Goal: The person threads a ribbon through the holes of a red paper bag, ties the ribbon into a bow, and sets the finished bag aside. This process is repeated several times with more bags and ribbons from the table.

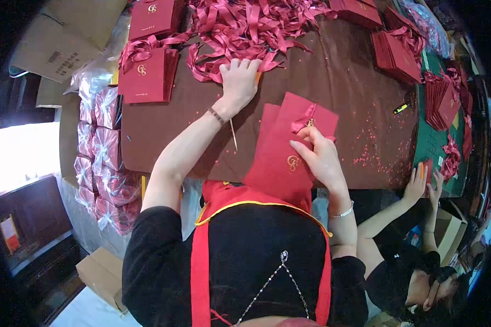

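Crimson bag [278,169], gold logo, right hand [323,159] pinching its ribbon [304,120], left hand [240,82] spread on loose ribbons [245,27]

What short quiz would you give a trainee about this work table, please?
1. True or false: the left hand rests on the pile of ribbons.
2. Pick one: what does the right hand hold? A) a cardboard box B) a red paper bag C) a yellow pen
3. Fill in: the letters printed on that bag are ___ in colour.

Key: 1 true; 2 B; 3 gold.
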Motion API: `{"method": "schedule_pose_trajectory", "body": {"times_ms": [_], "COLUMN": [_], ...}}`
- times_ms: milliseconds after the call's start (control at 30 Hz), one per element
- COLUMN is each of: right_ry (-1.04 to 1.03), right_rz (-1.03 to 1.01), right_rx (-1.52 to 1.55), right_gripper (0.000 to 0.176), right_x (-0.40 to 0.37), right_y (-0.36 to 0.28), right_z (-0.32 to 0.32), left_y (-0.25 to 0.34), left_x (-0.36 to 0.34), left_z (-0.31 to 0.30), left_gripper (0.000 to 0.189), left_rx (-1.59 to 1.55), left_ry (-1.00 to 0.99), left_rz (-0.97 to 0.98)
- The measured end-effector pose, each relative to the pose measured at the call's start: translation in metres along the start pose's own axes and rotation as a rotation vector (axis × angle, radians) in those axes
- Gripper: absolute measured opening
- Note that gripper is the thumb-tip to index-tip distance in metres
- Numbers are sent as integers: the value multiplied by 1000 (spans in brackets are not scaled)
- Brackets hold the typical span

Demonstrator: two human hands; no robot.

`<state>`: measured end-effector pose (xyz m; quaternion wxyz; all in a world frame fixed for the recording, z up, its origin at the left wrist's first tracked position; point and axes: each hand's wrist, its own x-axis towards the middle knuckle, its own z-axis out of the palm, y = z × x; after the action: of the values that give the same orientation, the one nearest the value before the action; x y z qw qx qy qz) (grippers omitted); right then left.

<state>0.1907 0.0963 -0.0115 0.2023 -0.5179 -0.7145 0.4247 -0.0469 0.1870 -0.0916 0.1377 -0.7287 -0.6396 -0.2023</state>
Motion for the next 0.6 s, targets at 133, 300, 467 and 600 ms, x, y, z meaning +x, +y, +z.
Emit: {"method": "schedule_pose_trajectory", "body": {"times_ms": [133, 300, 467, 600], "right_ry": [55, 33, -16, -33], "right_rz": [59, 68, 83, 97], "right_rx": [11, 20, 17, 31], "right_gripper": [27, 28, 30, 32], "right_x": [0, 5, 11, 10], "right_y": [10, 23, 22, 21], "right_z": [-6, -3, 0, -2], "left_y": [-4, -22, -19, -2], "left_x": [-15, -57, -85, -74], "left_z": [-25, -67, -73, -79], "left_gripper": [21, 26, 30, 42], "left_rx": [-146, -26, -38, -79], "left_ry": [52, -95, -144, -183], "left_rz": [124, 258, 191, 66]}}
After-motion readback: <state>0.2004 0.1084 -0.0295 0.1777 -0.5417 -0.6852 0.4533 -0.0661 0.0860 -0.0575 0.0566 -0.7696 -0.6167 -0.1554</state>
